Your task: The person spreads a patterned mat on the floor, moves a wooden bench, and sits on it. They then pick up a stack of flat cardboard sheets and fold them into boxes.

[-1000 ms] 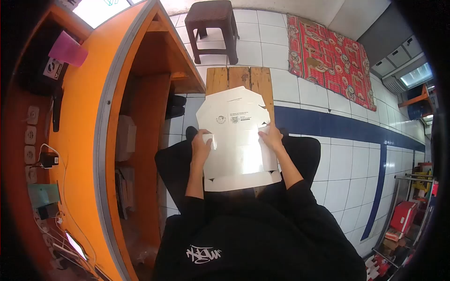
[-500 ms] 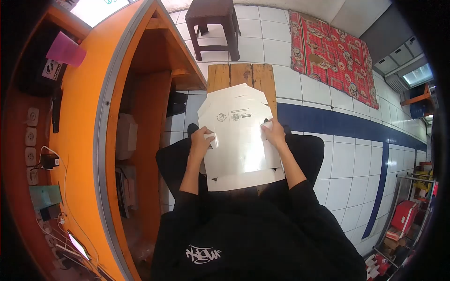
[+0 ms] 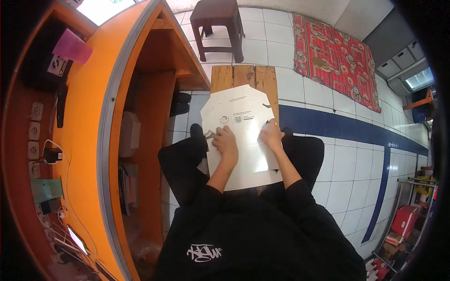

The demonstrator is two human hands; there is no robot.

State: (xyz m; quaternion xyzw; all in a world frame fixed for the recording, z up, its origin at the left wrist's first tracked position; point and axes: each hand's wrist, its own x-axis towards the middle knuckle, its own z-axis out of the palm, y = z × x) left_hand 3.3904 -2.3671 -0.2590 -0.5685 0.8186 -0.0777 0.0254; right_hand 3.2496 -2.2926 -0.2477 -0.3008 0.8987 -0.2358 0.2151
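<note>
White flat carton blank [image 3: 243,140] pressed under left hand [image 3: 227,141] and right hand [image 3: 272,136], fingers curled

Both forearms reach forward from black sleeves pushed up to the elbows, angling inward so the hands sit near each other. The left hand [image 3: 225,140] lies palm down with its fingers curled and knuckles up. The right hand [image 3: 272,135] also rests palm down, its fingers bent and pointing forward, wrist straight.

black long sleeves, black top (white graffiti logo)
</note>
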